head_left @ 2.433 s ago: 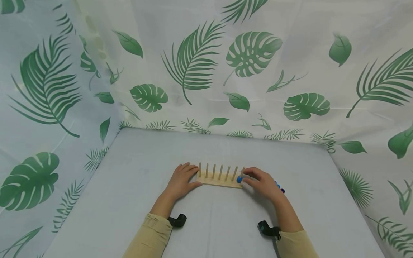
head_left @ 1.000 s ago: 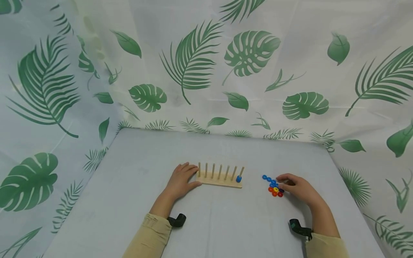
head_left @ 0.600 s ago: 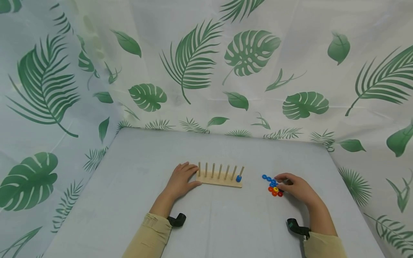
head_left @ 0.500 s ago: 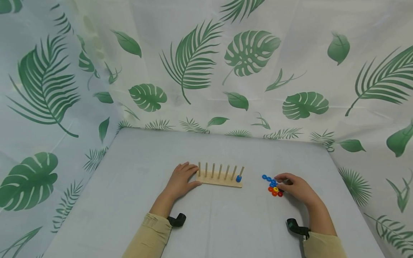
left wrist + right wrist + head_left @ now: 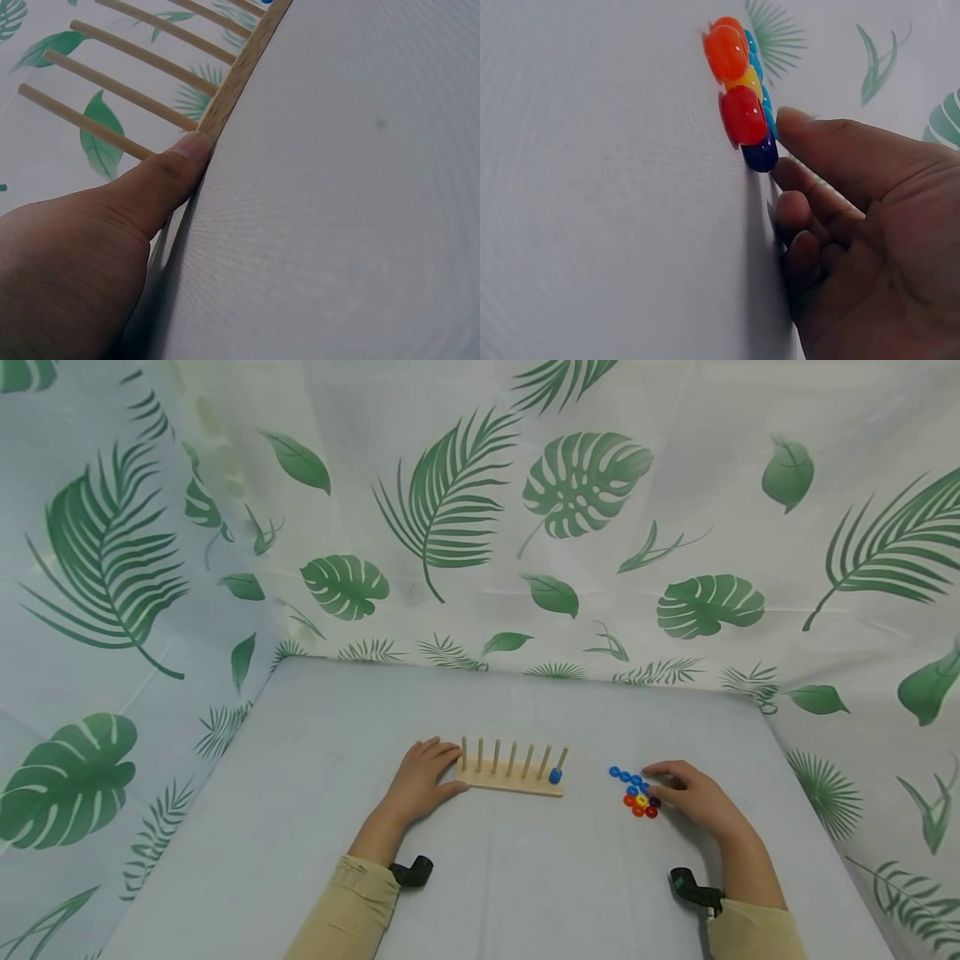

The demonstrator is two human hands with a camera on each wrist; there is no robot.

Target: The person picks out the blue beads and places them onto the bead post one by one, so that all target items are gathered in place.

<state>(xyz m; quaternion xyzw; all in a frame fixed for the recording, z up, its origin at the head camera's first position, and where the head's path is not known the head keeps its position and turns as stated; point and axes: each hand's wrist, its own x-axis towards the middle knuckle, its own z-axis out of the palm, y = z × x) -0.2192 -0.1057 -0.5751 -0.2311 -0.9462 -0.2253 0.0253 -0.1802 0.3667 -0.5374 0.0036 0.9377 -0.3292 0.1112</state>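
A wooden peg rack (image 5: 510, 785) with a row of upright pegs stands on the table. A blue bead (image 5: 556, 776) sits low on its rightmost peg. My left hand (image 5: 420, 781) grips the rack's left end, thumb on the front edge and fingers behind. To the right lies a cluster of ring beads: several blue beads (image 5: 626, 776), a yellow bead (image 5: 642, 801), orange beads (image 5: 628, 800), a red bead (image 5: 744, 116) and a dark blue bead (image 5: 761, 154). My right hand (image 5: 693, 793) is at the cluster's right edge, thumb and fingertips right beside the blue and dark beads.
A white cloth covers the table (image 5: 525, 877). Behind and to the sides hang white curtains (image 5: 480, 610) with green leaf prints. Black wrist cameras (image 5: 693, 889) sit on both wrists.
My right hand has moved from the rack's rightmost peg to the bead cluster, leaving the blue bead on the peg. It has since shifted slightly, uncovering the dark bead. The left hand stays.
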